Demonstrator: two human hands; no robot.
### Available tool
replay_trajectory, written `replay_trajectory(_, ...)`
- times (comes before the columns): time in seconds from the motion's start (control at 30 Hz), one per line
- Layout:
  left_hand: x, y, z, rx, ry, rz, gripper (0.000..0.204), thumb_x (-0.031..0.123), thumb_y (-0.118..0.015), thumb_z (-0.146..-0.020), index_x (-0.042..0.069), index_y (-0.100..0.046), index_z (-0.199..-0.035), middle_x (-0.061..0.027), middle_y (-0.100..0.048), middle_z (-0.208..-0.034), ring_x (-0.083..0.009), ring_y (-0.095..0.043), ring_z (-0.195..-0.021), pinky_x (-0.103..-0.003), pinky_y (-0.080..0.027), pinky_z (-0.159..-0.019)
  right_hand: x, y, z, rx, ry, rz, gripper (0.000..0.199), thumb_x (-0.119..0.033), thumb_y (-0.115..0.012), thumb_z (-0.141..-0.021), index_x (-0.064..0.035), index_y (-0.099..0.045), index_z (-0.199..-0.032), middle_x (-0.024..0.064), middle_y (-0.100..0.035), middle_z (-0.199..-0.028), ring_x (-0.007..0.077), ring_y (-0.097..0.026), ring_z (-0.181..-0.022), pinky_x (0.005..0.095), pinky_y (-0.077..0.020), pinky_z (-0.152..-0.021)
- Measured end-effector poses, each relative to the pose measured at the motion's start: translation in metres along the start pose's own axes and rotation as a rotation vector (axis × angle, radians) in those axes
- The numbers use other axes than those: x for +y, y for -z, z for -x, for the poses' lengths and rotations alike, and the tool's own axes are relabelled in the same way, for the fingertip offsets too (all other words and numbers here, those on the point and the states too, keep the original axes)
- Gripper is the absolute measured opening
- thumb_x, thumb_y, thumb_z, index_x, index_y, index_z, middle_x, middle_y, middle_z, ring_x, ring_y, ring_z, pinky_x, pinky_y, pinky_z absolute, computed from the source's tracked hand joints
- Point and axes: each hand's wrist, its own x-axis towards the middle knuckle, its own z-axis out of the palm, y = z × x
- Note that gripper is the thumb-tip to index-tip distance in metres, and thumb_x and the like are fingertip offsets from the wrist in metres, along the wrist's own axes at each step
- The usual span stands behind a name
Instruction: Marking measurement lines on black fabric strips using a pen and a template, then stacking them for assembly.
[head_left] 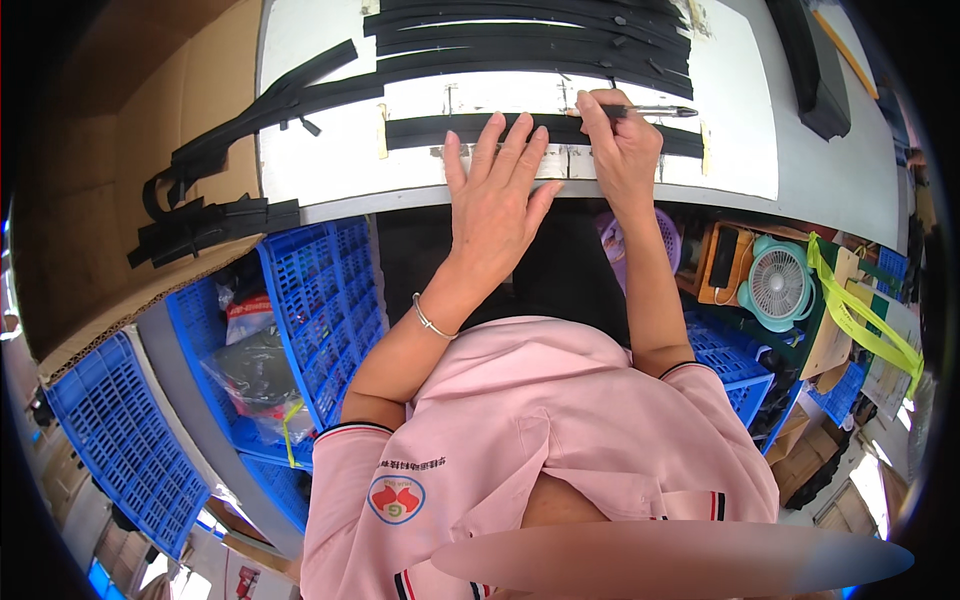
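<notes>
We find the black strip point(415, 131) on the bench point(865, 165), long axis nine-to-three o'clock, beneath our nearer left hand point(492, 205), fingers spread, while our right hand point(630, 148), at its two o'clock, pinches a pen point(655, 110).

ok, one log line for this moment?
left hand: spread on black strip | right hand: gripping pen | surface: white board | beyond: more black strips

2 hands point(492, 205) point(628, 148), 1 pen point(668, 111), 1 fan point(779, 285)
</notes>
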Motion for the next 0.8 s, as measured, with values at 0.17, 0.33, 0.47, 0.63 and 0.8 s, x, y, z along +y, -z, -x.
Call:
replay_trajectory(0.17, -0.0006, -0.0022, 0.0006, 0.029, -0.046, -0.040, 0.051, 0.027, -0.074, -0.090, 0.007, -0.062, -0.135, -0.0088, -0.056, -0.143, -0.0305, -0.046, -0.138, -0.063, -0.020, -0.117, -0.0011, 0.0107, 0.0011, -0.108, -0.147, -0.110, 0.017, -0.012, -0.065, -0.099, 0.0009, -0.071, -0.091, 0.0001, -0.065, -0.073, 0.0050, -0.054, -0.063, 0.0210, -0.0421, -0.058)
replay_trajectory(0.33, 0.0004, -0.0042, 0.0004, 0.026, -0.008, -0.045, 0.049, 0.027, -0.072, -0.093, 0.011, -0.062, -0.137, -0.0071, -0.056, -0.146, -0.0295, -0.045, -0.141, -0.058, -0.015, -0.120, -0.0021, 0.0105, 0.0022, -0.067, -0.164, -0.201, 0.016, -0.012, -0.064, -0.099, 0.0000, -0.071, -0.091, -0.0012, -0.063, -0.072, 0.0046, -0.051, -0.062, 0.0212, -0.0405, -0.058)
replay_trajectory(0.47, 0.0010, -0.0049, -0.0001, 0.069, -0.025, -0.035, 0.050, 0.024, -0.074, -0.090, 0.008, -0.062, -0.135, -0.0097, -0.057, -0.142, -0.0316, -0.046, -0.138, -0.063, -0.021, -0.117, -0.0020, 0.0082, 0.0011, -0.056, -0.081, -0.216, 0.017, -0.011, -0.066, -0.098, 0.0021, -0.070, -0.088, -0.0017, -0.063, -0.066, 0.0004, -0.048, -0.059, 0.0206, -0.0376, -0.051)
replay_trajectory(0.63, 0.0002, -0.0043, 0.0011, 0.076, -0.016, -0.031, 0.049, 0.025, -0.073, -0.091, 0.008, -0.061, -0.136, -0.0117, -0.055, -0.144, -0.0320, -0.045, -0.139, -0.063, -0.020, -0.117, -0.0031, 0.0072, 0.0025, -0.026, -0.160, -0.183, 0.018, -0.013, -0.063, -0.101, 0.0003, -0.070, -0.091, -0.0007, -0.065, -0.075, 0.0040, -0.052, -0.065, 0.0215, -0.0404, -0.058)
replay_trajectory(0.8, 0.0038, -0.0052, 0.0018, 0.051, -0.001, -0.074, 0.053, 0.035, -0.072, -0.092, 0.016, -0.060, -0.140, -0.0100, -0.054, -0.146, -0.0302, -0.044, -0.141, -0.062, -0.017, -0.118, -0.0001, 0.0051, 0.0030, -0.021, -0.152, -0.148, 0.018, -0.013, -0.063, -0.101, 0.0006, -0.070, -0.091, -0.0006, -0.066, -0.077, 0.0040, -0.054, -0.066, 0.0213, -0.0417, -0.059)
